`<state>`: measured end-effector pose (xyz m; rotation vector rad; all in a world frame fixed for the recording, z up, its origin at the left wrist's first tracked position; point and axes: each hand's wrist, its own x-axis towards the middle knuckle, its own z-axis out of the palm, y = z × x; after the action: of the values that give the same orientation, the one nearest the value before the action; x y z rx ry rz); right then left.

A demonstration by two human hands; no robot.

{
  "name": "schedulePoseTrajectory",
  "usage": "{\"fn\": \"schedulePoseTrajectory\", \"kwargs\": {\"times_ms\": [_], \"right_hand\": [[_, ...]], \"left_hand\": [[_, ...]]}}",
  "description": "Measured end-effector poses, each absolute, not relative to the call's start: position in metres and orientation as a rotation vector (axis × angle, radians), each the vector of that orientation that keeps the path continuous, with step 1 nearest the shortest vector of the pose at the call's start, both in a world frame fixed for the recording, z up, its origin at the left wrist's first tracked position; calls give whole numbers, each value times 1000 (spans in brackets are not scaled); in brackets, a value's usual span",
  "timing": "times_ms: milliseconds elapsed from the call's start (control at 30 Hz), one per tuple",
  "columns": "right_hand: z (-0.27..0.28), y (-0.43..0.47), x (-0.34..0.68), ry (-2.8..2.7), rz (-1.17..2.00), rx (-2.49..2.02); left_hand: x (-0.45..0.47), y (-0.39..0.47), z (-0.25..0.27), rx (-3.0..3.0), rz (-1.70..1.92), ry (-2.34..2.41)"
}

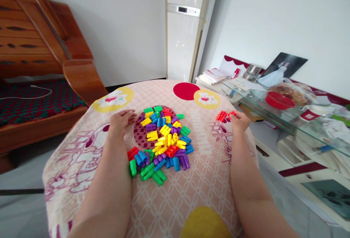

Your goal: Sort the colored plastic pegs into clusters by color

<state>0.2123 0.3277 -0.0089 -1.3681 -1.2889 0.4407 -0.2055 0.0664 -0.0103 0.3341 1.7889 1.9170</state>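
Note:
A loose pile of plastic building pieces in red, yellow, green, blue and purple lies mid-table, each piece made of short joined tubes. To the left of the pile rests my left hand, its fingers stretched toward the pieces and holding nothing. Over by the table's right side, my right hand pinches a red building piece between its fingertips. Just left of that hand sits a small group of red building pieces, apart from the main pile.
A patterned pink tablecloth covers the round table. Beyond its right edge stands a glass-topped cabinet with a red bowl, papers and a photo. A wooden bench is at left; a white floor-standing unit stands behind.

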Motion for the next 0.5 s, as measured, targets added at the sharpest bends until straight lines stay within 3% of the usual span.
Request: {"fn": "schedulePoseTrajectory", "kwargs": {"times_ms": [233,500], "right_hand": [[-17,329,206,-1378,469,-1363],[-5,319,209,-1440,294,-1438]], "left_hand": [[-207,67,-11,321,1925,1770],[-207,67,-12,325,1933,1762]]}}
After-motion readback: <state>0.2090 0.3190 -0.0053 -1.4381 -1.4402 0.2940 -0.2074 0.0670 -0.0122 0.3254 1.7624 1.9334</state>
